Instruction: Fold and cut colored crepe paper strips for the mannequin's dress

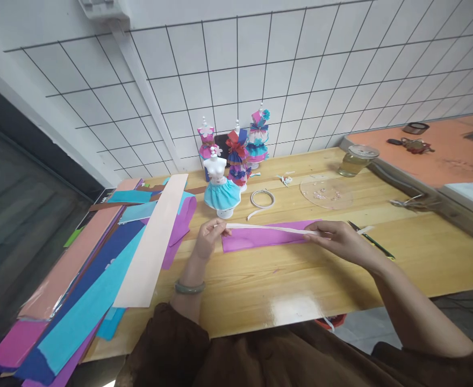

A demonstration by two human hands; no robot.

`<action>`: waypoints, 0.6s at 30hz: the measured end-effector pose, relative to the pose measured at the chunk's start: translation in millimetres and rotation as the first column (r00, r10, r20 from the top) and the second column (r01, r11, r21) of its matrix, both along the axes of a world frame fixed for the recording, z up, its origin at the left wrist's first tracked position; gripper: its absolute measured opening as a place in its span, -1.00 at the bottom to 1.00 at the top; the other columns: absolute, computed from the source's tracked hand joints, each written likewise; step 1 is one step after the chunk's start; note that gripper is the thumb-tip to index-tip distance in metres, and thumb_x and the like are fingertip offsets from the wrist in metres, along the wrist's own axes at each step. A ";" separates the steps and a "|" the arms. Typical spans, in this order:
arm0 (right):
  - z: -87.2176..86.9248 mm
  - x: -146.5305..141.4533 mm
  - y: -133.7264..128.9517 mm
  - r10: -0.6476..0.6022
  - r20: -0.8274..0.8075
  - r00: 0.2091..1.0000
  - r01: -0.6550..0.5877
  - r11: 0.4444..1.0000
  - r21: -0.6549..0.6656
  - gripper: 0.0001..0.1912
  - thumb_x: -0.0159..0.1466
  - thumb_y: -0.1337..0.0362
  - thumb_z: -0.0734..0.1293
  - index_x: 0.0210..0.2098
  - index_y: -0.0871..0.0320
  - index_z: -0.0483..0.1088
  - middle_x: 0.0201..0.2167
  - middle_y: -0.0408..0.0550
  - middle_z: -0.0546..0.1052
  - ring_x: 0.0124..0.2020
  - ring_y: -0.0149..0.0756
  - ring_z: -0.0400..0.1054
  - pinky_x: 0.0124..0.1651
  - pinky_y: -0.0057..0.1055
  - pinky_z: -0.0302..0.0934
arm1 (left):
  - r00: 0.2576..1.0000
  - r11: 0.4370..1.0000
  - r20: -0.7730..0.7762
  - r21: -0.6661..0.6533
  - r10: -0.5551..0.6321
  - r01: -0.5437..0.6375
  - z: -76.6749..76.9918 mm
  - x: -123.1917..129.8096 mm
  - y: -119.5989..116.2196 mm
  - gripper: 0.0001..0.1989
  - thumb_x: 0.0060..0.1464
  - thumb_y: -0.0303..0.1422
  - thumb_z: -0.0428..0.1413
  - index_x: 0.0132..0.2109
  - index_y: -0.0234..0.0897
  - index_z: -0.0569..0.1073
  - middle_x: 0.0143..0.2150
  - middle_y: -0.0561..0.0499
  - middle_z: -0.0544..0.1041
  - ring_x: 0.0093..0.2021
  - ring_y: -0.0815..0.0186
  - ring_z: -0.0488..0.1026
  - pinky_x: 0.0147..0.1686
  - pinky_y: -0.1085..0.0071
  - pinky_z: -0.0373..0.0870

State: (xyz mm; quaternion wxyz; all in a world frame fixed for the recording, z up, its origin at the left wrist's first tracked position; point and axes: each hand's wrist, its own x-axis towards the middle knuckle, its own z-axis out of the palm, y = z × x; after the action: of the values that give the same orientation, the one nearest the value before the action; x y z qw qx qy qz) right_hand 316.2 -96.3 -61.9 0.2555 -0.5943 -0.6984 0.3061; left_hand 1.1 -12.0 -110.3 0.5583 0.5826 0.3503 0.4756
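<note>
A narrow white strip, perhaps tape, is stretched between my two hands above a purple paper or fabric piece lying flat on the wooden table. My left hand pinches the strip's left end between thumb and fingers, at the purple piece's left edge. Near the right end of that piece, my right hand pinches the strip too, and a short tail shows past the fingers. Just behind my left hand stands a small white mannequin in a light blue gathered skirt.
Coloured crepe-like sheets cover the table's left side. Several dressed mannequins stand against the tiled wall. A tape roll, a clear dish with small bits, a lidded glass cup, scissors and a black-yellow cutter lie around.
</note>
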 end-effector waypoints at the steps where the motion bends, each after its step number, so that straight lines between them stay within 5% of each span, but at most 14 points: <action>1: -1.2 6.9 -0.3 -0.017 0.014 1.000 0.017 1.000 0.000 -0.61 0.16 -0.06 0.25 -0.30 0.11 0.48 -0.33 -0.01 0.55 -0.32 -0.21 0.36 -0.29 -0.34 0.20 | 1.000 1.000 0.016 -0.011 0.011 -0.011 -0.6 -1.0 1.0 -0.76 0.02 -0.23 0.03 -0.50 -0.29 0.36 -0.53 0.01 0.44 -0.46 0.37 0.36 -0.37 0.43 0.31; 9: -18.2 75.1 -12.1 -0.253 0.158 0.955 0.225 0.959 0.174 -0.65 0.17 -0.03 0.25 -0.29 0.08 0.47 -0.34 -0.03 0.55 -0.45 -0.26 0.36 -0.37 -0.32 0.21 | 1.000 0.997 0.014 -0.072 -0.007 0.008 -2.5 -0.6 2.5 -0.76 -0.02 -0.25 0.08 -0.51 -0.32 0.37 -0.54 0.05 0.42 -0.48 0.43 0.31 -0.41 0.49 0.24; 18: -38.9 159.8 -25.2 -0.526 0.479 0.703 0.180 0.783 0.595 -0.60 0.28 0.02 0.09 -0.26 0.07 0.47 -0.31 0.07 0.54 -0.37 -0.04 0.38 -0.41 -0.22 0.15 | 0.946 0.960 -0.193 -0.154 -0.262 0.234 -2.7 1.9 -1.2 -0.70 0.03 -0.19 0.07 -0.47 -0.36 0.43 -0.65 0.12 0.27 -0.62 0.51 0.15 -0.56 0.52 0.09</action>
State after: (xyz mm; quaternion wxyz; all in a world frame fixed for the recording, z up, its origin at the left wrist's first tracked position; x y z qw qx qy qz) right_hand 476.1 -121.5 -100.8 0.2124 -0.6992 -0.6638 -0.1593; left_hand 3.0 -13.2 -113.0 0.6099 0.6319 0.3615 0.3132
